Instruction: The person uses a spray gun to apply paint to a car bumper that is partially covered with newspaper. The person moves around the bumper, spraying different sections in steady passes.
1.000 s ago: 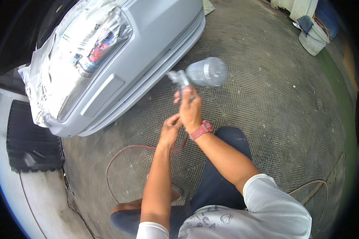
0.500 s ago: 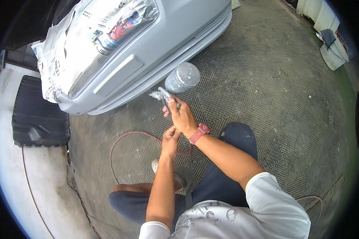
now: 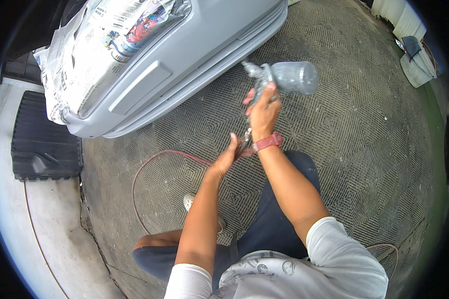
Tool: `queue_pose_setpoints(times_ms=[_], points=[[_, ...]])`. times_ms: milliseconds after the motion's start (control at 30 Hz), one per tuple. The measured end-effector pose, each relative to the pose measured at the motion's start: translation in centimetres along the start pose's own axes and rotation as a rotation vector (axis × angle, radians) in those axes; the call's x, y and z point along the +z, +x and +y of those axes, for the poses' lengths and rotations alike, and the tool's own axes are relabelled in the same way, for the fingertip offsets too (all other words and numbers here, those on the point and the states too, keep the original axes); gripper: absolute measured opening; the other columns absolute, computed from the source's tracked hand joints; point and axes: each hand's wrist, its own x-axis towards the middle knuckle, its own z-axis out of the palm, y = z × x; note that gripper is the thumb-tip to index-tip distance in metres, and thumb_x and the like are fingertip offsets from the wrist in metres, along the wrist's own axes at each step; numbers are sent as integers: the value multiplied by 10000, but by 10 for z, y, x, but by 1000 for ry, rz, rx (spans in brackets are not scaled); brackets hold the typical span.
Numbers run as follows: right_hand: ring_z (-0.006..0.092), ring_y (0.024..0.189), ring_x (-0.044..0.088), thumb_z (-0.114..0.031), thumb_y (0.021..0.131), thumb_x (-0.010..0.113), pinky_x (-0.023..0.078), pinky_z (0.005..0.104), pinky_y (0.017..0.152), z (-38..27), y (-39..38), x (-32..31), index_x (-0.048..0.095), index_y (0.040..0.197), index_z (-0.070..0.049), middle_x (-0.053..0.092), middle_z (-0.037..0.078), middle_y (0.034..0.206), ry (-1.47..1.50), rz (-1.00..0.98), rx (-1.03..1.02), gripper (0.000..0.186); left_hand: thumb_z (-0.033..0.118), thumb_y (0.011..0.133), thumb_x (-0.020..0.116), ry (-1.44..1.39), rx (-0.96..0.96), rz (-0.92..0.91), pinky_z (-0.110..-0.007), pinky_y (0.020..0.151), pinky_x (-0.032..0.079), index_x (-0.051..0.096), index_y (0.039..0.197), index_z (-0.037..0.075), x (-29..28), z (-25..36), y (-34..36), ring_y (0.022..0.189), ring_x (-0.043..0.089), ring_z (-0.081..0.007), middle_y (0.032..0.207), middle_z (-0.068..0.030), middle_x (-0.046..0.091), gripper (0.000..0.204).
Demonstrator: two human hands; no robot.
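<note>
My right hand, a red watch at its wrist, is wrapped around the handle of a silver spray gun. The gun's paint-smeared cup tilts over to the right, and its nozzle points up-left toward a grey-painted car bumper. Just below the gun, my left hand is at the red air hose by its metal fitting. That hand's thumb stands up while its fingers pass under the fitting, partly hidden behind the right wrist.
Newspaper masking covers part of the bumper. A black ribbed plastic panel lies at the left on the pale floor. The hose loops across the patterned floor beside my bent legs. A whitish bucket stands at the far right.
The spray gun has moved up and right in my right hand, and its cup has tipped sideways. My left hand has shifted up and right, its thumb lifting.
</note>
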Motion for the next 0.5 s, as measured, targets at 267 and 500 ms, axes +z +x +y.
queue_pose_setpoints(times_ms=[267, 500], points=[[170, 696, 726, -531, 1165, 405, 517, 281, 438, -13, 48, -32, 660, 1174, 40, 714, 111, 888, 22, 189, -15, 626, 774, 910, 683, 1325, -548, -18, -592, 1265, 340, 732, 1394, 148, -144, -90, -139, 1485, 522, -411, 1477, -153, 678, 793], [153, 629, 717, -540, 1159, 431, 496, 271, 405, 28, 15, 4, 680, 1206, 13, 724, 78, 818, -10, -241, 239, 609, 644, 905, 781, 1612, -807, 140, -728, 1308, 143, 773, 1299, 237, -217, -13, -219, 1489, 529, -319, 1456, -87, 691, 566]])
